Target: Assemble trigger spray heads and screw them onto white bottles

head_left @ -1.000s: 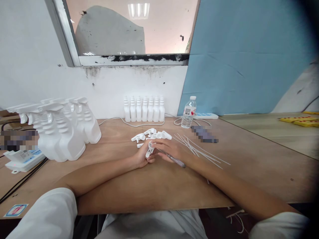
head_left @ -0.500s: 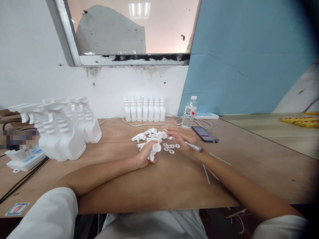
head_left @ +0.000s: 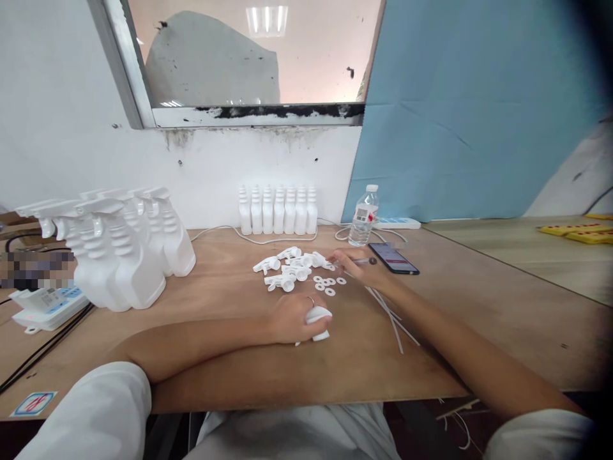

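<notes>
My left hand (head_left: 293, 318) is closed around a white trigger spray head (head_left: 320, 313), held low over the table in front of me. My fingers hide part of it. Ahead of that hand lies a loose group of white spray heads (head_left: 287, 282). Several flat white ring washers (head_left: 330, 292) lie to the right of the group. Past them, my right hand (head_left: 360, 268) grips a slim grey pen-like tool (head_left: 368, 260), whose working tip is hidden by the fingers. That hand is beside the rightmost spray heads.
White spray bottles with heads (head_left: 138, 275) stand at left, near a power strip (head_left: 48, 313). Small white bottles (head_left: 279, 214) line the wall. A water bottle (head_left: 364, 217) and a phone (head_left: 393, 258) stand beyond my right hand. Thin white tubes (head_left: 390, 316) lie beside my right forearm.
My left hand has moved nearer to me and turned over with the spray head, now palm down. My right hand has shifted slightly, and the tool now points more level.
</notes>
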A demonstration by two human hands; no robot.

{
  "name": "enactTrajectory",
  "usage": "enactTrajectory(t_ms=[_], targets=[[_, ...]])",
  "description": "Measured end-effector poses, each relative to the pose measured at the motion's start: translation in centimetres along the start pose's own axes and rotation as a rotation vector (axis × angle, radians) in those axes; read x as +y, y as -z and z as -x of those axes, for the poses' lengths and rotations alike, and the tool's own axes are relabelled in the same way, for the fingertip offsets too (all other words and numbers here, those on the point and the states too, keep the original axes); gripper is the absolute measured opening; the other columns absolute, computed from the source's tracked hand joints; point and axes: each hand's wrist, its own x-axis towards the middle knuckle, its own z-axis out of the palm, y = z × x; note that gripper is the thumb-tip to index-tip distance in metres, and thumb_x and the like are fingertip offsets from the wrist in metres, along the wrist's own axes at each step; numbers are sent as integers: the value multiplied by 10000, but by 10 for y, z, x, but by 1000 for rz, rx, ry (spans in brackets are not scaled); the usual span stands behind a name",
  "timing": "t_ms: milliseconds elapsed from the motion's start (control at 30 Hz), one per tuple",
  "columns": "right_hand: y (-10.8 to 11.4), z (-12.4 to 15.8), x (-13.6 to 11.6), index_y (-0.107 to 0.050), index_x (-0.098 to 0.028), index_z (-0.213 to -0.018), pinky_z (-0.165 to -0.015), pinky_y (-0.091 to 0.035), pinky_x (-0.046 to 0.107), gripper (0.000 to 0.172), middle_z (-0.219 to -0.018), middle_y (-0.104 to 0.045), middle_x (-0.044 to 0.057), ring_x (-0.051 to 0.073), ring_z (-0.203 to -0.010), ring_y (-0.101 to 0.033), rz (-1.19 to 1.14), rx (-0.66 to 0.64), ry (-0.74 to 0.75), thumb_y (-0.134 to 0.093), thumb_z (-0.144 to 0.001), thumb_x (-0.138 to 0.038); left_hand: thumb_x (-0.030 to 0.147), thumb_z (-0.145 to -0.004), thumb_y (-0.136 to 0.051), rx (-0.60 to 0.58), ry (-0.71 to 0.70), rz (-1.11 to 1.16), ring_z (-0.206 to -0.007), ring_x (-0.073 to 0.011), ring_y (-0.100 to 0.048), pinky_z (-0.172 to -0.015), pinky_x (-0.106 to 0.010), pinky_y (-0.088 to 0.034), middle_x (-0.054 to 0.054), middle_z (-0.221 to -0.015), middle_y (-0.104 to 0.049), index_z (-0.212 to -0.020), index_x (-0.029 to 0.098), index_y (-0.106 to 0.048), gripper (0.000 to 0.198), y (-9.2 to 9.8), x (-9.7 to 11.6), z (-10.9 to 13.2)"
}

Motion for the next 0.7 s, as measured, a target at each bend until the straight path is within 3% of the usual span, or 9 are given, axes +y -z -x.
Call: enactTrajectory(t_ms=[100, 267, 400, 500, 700], targets=[[1, -1, -3, -708, -184, -742, -593, -413, 307, 601, -564, -638, 43, 187, -561, -605, 21, 4, 23, -314, -976, -573, 360, -930, -515, 1, -80, -98, -924, -220, -617, -820, -289, -428, -69, -1007, -661, -966, 219, -653, 201, 3, 1, 0], [1, -1, -1, -726, -175, -813, -595, -411, 295, 590, -563, -628, 34, 182, -575, -607, 55, 23, 33, -308, -977, -558, 308, -931, -484, -10, -214, -211, -979, -264, -564, -896, -355, -394, -115, -1035, -624, -1004, 215, -652, 205, 15, 1, -8], [2, -1, 2, -732, -172, -846, -597, -411, 290, 585, -570, -633, 31, 173, -570, -601, 73, 24, 29, -298, -986, -539, 274, -917, -494, 54, -244, -324, -994, -287, -561, -887, -391, -381, -134, -1085, -619, -1032, 215, -654, 206, 42, 5, -25], [4, -1, -2, -731, -170, -855, -634, -437, 294, 571, -606, -661, 38, 174, -599, -625, 64, -4, 22, -301, -992, -521, 297, -918, -499, 201, -245, -489, -999, -288, -552, -903, -414, -379, -130, -1124, -609, -1029, 209, -650, 208, 88, 14, -38], [0, 0, -7, -721, -170, -795, -618, -444, 291, 573, -589, -662, 37, 174, -574, -624, 65, 10, 8, -327, -979, -543, 317, -906, -524, 734, -11, -836, -1131, -299, -466, -999, -442, -358, -123, -1162, -555, -1044, 188, -619, 212, 216, 26, -26]])
